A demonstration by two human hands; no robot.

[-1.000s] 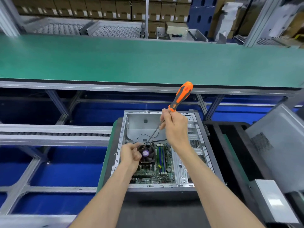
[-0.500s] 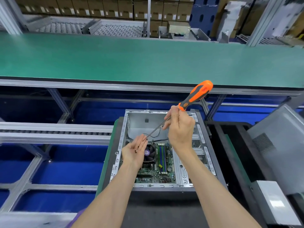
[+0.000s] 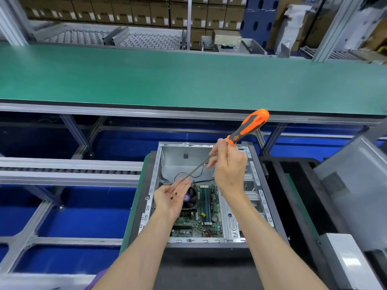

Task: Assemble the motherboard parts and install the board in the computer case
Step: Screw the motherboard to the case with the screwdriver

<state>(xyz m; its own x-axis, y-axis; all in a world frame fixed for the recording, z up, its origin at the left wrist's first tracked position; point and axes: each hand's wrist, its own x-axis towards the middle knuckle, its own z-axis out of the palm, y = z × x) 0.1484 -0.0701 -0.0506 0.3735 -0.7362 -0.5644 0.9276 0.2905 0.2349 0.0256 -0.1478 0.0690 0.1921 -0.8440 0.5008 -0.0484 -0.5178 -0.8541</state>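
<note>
The green motherboard [image 3: 201, 218] lies inside the open grey metal computer case [image 3: 240, 225]. Above it, the left hand [image 3: 171, 197], palm up with relaxed fingers, carries two small dark screws [image 3: 174, 195]. The right hand [image 3: 229, 166] grips an orange-handled screwdriver [image 3: 248, 126], its tip reaching the left fingertips [image 3: 186, 182].

Green motherboard [image 3: 201, 218] inside open case [image 3: 247, 208]

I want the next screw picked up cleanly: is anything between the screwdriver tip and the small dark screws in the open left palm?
Nothing visible: the orange-handled screwdriver tip sits at the left hand fingertips, just above the two small dark screws.
</note>
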